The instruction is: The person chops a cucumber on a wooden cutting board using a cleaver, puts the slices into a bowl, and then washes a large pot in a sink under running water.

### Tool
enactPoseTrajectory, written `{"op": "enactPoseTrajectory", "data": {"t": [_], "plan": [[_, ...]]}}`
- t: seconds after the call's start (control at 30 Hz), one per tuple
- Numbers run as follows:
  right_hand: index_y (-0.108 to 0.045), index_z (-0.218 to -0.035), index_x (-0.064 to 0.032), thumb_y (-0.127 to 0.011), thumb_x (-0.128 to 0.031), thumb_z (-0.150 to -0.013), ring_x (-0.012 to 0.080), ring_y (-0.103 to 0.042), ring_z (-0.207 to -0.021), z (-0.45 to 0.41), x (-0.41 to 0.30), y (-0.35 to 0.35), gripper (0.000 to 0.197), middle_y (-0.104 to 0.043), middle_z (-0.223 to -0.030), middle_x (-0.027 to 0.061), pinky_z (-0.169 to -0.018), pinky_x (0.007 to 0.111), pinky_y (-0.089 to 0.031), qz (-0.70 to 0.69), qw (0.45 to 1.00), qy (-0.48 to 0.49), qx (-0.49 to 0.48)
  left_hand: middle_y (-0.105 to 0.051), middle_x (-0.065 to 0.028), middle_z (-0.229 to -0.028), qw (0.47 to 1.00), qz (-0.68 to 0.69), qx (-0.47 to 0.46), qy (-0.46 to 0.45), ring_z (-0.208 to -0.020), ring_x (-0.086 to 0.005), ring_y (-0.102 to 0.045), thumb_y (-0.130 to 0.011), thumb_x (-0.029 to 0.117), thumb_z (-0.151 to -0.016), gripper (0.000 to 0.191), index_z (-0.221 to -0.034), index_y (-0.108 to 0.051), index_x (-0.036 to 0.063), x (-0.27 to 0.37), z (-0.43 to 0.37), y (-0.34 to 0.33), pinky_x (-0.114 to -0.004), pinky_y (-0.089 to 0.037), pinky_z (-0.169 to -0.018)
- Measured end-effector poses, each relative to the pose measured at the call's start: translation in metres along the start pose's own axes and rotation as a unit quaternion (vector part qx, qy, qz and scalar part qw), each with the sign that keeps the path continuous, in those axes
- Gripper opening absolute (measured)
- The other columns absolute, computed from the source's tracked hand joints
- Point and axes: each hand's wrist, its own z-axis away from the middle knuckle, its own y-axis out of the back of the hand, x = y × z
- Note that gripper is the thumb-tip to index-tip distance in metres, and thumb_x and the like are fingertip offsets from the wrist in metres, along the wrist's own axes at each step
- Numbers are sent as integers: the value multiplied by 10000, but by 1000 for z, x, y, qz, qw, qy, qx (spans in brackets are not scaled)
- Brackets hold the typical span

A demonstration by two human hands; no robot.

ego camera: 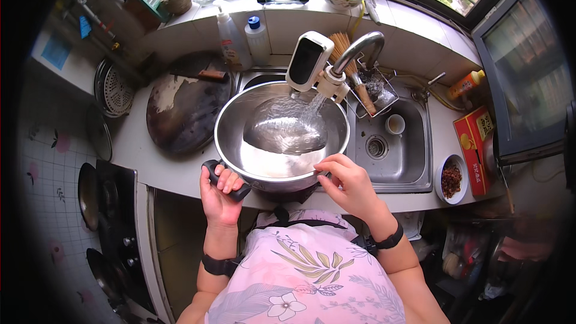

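Note:
A large stainless steel pot [274, 168] is in front of me, over the left part of the sink and the counter edge. It seems tilted away, since its water [283, 126] gathers at the far side and leaves the near inner wall bare. My left hand [224, 189] grips its black side handle [238, 192]. At the near right rim, my right hand [348, 184] pinches the edge between fingertips and thumb. Water runs into the pot from a chrome faucet [360, 45] fitted with a white tap attachment [310, 60].
Right of the pot, the sink basin [407, 162] holds a small cup [395, 124]. A wire rack [382, 94] carries a bamboo brush [344, 49]. A cleaver [202, 74] lies on the round chopping board [189, 112]. A bowl of dark bits [451, 180] stands far right.

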Motion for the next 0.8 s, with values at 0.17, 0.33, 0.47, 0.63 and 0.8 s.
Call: {"op": "enactPoseTrajectory", "data": {"t": [0.17,0.33,0.47,0.63,0.8], "plan": [[-609,-820,-18,-632,-43,-734,105,-485,-493,2,7,-11,93,-569,-809,58,-449,221,-396,-24,999,-15,15,-333,25,-551,1000,1,-5,4,-509,-90,-340,-400,311,-904,258,-761,-399,96,0,2,1,-251,-320,-562],[-586,-770,0,-632,-31,-737,77,-442,-476,2,10,-19,64,-539,-759,52,-435,206,-362,-33,998,-11,44,-338,34,-535,1000,4,-3,8,-501,-88,-348,-432,331,-892,254,-758,-426,115,1,3,2,-245,-315,-553],[-568,-732,6,-624,-29,-753,60,-433,-485,4,12,-25,69,-516,-727,41,-436,200,-347,-56,995,-26,81,-335,53,-505,1000,-12,12,11,-466,-68,-339,-523,277,-864,213,-738,-439,127,-1,3,2,-230,-319,-523],[-560,-715,11,-615,-32,-767,62,-428,-491,6,12,-28,87,-514,-719,47,-439,201,-342,-57,993,-29,96,-320,52,-467,999,-18,29,11,-426,-63,-320,-494,220,-877,207,-715,-421,113,-2,3,-3,-221,-313,-487],[-555,-714,19,-597,-56,-788,103,-441,-503,5,15,-27,113,-509,-708,67,-453,222,-353,-30,993,25,113,-316,56,-472,999,-34,9,27,-439,-67,-331,-483,222,-874,190,-718,-433,125,3,0,7,-229,-324,-508]]}}
